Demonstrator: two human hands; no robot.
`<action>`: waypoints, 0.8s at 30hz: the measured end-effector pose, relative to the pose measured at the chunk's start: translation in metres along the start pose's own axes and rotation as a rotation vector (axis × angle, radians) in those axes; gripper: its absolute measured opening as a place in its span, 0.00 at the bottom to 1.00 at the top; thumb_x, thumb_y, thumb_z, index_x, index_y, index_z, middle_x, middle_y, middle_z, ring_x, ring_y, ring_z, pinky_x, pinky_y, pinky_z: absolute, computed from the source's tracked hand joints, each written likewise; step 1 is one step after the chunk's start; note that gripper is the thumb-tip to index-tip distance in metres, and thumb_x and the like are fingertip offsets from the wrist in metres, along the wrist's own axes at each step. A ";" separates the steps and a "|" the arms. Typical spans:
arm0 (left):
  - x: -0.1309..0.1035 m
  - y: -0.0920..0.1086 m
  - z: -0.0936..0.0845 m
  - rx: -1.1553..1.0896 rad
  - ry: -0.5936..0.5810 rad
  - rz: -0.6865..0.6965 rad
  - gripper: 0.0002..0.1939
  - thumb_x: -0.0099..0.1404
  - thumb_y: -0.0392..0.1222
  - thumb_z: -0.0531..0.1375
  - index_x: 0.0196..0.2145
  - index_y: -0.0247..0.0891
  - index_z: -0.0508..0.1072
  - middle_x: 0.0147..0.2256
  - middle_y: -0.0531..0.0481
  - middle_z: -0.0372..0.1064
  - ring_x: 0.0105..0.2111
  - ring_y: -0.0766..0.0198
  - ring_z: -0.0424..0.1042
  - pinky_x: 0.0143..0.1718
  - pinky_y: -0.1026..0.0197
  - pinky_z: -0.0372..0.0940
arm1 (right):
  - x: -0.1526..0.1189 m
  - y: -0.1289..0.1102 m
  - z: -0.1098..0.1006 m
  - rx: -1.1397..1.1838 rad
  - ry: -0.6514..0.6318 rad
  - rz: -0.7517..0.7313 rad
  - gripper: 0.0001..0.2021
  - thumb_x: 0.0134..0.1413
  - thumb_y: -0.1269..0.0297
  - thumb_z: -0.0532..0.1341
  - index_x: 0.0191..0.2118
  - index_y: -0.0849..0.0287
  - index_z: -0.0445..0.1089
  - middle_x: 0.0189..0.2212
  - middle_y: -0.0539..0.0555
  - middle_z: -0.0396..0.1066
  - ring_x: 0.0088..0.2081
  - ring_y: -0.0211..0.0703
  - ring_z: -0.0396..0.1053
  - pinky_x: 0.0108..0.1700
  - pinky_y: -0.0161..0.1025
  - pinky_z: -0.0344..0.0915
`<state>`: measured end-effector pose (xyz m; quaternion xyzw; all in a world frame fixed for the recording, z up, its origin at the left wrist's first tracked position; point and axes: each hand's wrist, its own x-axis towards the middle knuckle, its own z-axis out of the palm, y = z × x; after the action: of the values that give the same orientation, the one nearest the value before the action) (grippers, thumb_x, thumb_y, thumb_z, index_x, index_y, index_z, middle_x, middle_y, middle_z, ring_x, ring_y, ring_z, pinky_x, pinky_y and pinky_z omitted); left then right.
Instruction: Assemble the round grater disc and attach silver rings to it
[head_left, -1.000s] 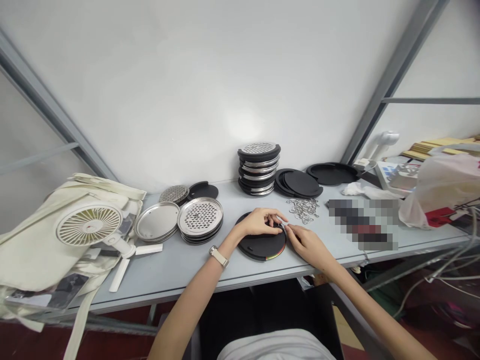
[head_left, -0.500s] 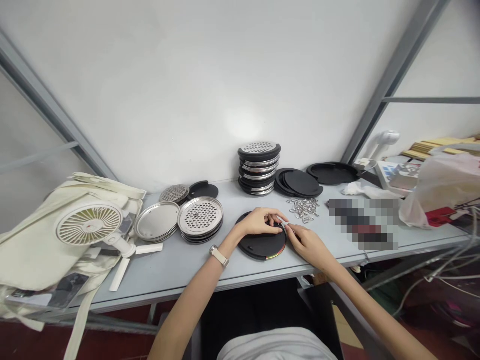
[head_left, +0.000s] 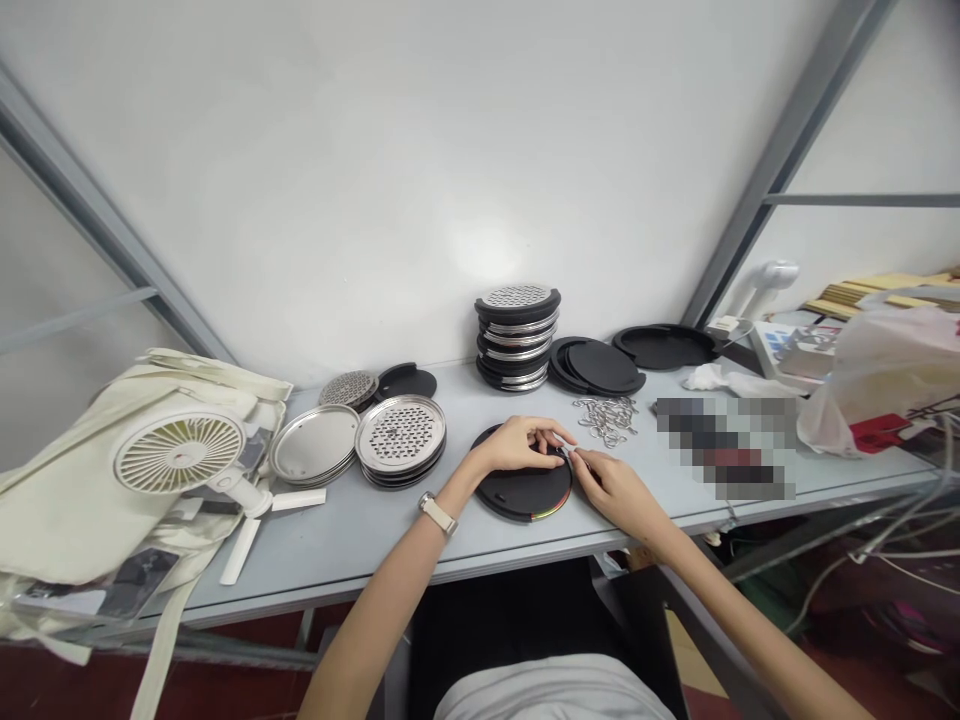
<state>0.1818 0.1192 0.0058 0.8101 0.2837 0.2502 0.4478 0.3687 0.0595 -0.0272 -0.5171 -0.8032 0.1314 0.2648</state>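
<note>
Black disc (head_left: 521,492) lies beneath the left hand (head_left: 521,443).

The left wrist wears a watch (head_left: 437,513) on a pale beige strap (head_left: 441,516), a flat band of moderate width. Its small case (head_left: 427,500), toward the left side of the wrist, looks silvery, though it is too small in view to make out a dial. Both the left forearm (head_left: 379,605) and the right forearm (head_left: 742,605) are bare, slim and smooth in outline, and the left hand (head_left: 523,443) and right hand (head_left: 619,492) are bare too. At the near edge shows a white or very light grey top (head_left: 555,690), softly creased. Just beyond it lies black clothing (head_left: 502,630), probably trousers, plain and dark.
</note>
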 end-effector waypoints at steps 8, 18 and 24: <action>-0.001 0.003 0.001 -0.002 0.002 0.010 0.18 0.53 0.35 0.63 0.44 0.35 0.73 0.31 0.52 0.66 0.27 0.73 0.60 0.30 0.69 0.56 | -0.001 0.000 0.000 -0.040 0.008 -0.005 0.15 0.62 0.63 0.46 0.26 0.56 0.59 0.22 0.52 0.67 0.26 0.42 0.66 0.29 0.35 0.56; -0.001 0.002 0.001 0.004 -0.002 0.004 0.19 0.53 0.37 0.63 0.44 0.35 0.73 0.32 0.51 0.67 0.25 0.74 0.58 0.28 0.69 0.55 | -0.001 -0.001 0.000 -0.097 -0.014 0.006 0.13 0.60 0.64 0.46 0.26 0.57 0.59 0.23 0.52 0.66 0.26 0.42 0.66 0.30 0.35 0.56; -0.001 0.003 0.001 0.007 0.002 -0.004 0.19 0.53 0.37 0.63 0.44 0.35 0.73 0.32 0.51 0.67 0.24 0.74 0.57 0.27 0.69 0.54 | -0.001 -0.001 0.001 -0.093 -0.004 0.006 0.12 0.60 0.64 0.46 0.27 0.57 0.60 0.23 0.52 0.66 0.26 0.42 0.66 0.30 0.35 0.56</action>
<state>0.1826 0.1168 0.0075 0.8108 0.2866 0.2490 0.4454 0.3679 0.0587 -0.0278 -0.5311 -0.8074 0.0956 0.2384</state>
